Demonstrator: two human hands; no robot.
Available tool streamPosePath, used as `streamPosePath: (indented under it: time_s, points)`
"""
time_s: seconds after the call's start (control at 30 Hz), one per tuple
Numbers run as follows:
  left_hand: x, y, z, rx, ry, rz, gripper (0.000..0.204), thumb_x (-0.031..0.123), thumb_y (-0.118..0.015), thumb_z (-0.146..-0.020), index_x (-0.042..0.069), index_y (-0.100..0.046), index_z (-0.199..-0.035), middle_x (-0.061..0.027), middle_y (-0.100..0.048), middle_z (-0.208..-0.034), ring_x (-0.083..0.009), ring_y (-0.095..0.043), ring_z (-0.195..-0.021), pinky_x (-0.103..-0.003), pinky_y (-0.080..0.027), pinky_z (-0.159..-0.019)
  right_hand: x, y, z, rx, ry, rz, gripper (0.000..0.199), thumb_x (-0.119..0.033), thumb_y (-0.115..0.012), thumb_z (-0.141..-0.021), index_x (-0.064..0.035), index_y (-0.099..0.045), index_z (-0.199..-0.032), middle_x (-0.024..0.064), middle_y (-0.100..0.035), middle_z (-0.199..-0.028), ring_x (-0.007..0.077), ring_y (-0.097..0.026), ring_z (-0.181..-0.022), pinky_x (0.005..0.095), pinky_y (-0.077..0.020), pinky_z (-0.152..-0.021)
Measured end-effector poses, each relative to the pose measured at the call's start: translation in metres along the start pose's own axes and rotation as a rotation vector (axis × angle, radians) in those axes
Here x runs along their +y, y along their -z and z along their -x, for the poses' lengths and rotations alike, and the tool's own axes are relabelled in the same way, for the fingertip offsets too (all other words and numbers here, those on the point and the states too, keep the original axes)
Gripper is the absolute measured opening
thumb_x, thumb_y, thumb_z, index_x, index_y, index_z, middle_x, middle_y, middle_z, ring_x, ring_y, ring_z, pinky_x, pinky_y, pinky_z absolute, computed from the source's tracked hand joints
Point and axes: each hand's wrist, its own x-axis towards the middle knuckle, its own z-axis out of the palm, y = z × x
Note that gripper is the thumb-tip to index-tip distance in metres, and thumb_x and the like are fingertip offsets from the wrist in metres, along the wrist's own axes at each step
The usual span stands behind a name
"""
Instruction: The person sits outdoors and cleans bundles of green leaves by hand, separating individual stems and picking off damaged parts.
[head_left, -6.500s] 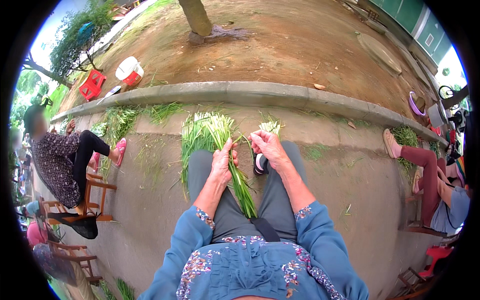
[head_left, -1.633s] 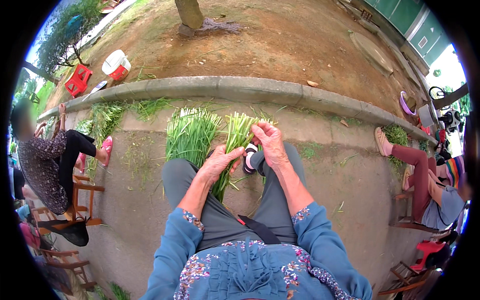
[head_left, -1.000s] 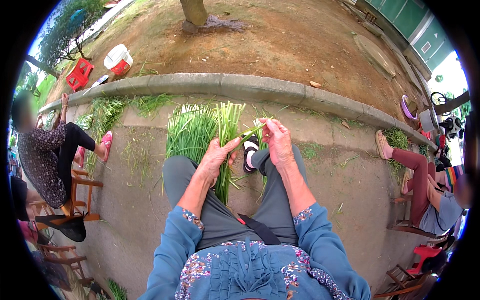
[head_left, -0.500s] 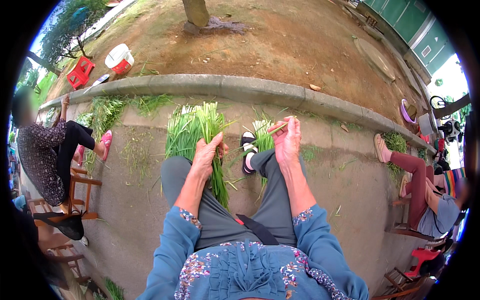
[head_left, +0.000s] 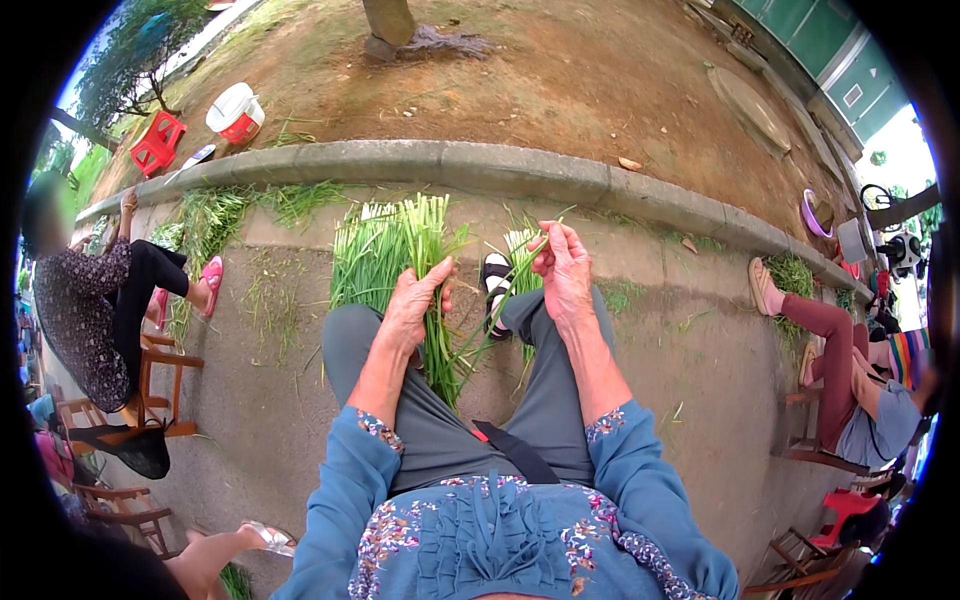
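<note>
Head view: the left hand's [head_left: 418, 300] fingers clasp a bunch of long green stalks [head_left: 424, 238], pale ends toward twelve o'clock, overlapping in view a broader pile [head_left: 362, 265] at that hand's ten o'clock. The right hand [head_left: 565, 268], at the left's two o'clock, pinches thin green strands [head_left: 512, 284]; one or several, too fine to tell. The step in hand looks like picking strands from the bunch; the next move calls for drawing them clear without loosening the left grip.
</note>
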Motion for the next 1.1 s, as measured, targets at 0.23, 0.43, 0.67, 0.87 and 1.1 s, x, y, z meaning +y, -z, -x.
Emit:
streamPosePath:
  time_s: [0.23, 0.43, 0.67, 0.87, 1.1]
  points:
    - [-0.004, 0.002, -0.006, -0.083, 0.043, -0.026, 0.025, 0.028, -0.067, -0.077, 0.008, -0.054, -0.083, 0.0013, -0.047, -0.058, -0.0091, -0.047, -0.045, -0.025, -0.041, -0.037, -0.002, -0.003, 0.003, -0.071, -0.064, -0.007, 0.021, -0.025, -0.057, -0.086, -0.0058, -0.059, -0.095, 0.004, -0.061, -0.07, 0.0058, -0.055, -0.051, 0.0188, -0.0461, -0.044]
    - [-0.012, -0.001, -0.008, -0.127, 0.015, -0.117, 0.022, 0.022, -0.072, -0.073, 0.007, -0.057, -0.078, -0.0021, -0.055, -0.066, -0.0091, -0.047, -0.046, -0.022, -0.04, -0.042, 0.001, -0.009, 0.006, -0.107, -0.078, 0.104, 0.018, -0.021, -0.058, -0.085, -0.005, -0.059, -0.093, 0.0032, -0.06, -0.069, 0.0066, -0.055, -0.05, 0.0193, -0.0462, -0.043]
    - [-0.003, -0.016, 0.004, -0.168, 0.007, -0.164, 0.024, 0.017, -0.073, -0.07, 0.004, -0.058, -0.084, -0.0025, -0.059, -0.07, -0.0085, -0.047, -0.051, -0.021, -0.035, -0.045, 0.005, -0.019, 0.014, -0.207, -0.11, 0.3, 0.019, -0.021, -0.057, -0.087, -0.003, -0.06, -0.093, 0.0021, -0.061, -0.07, 0.0068, -0.054, -0.05, 0.019, -0.0455, -0.045]
    - [-0.003, -0.013, 0.002, -0.202, -0.014, -0.202, 0.022, 0.016, -0.072, -0.07, 0.005, -0.058, -0.083, -0.0004, -0.056, -0.065, -0.0078, -0.046, -0.051, -0.021, -0.035, -0.045, 0.004, -0.023, 0.016, -0.257, -0.089, 0.408, 0.02, -0.021, -0.059, -0.085, -0.0022, -0.062, -0.093, -0.0002, -0.057, -0.062, 0.0046, -0.051, -0.047, 0.0183, -0.042, -0.042]
    - [-0.003, -0.015, 0.004, -0.166, -0.055, -0.184, 0.022, 0.013, -0.073, -0.068, 0.004, -0.058, -0.081, -0.0006, -0.055, -0.064, -0.0083, -0.045, -0.048, -0.022, -0.034, -0.044, 0.001, -0.03, 0.019, -0.273, -0.098, 0.467, 0.02, -0.019, -0.059, -0.085, -0.0008, -0.063, -0.091, -0.001, -0.056, -0.061, 0.0037, -0.049, -0.047, 0.0183, -0.0407, -0.042]
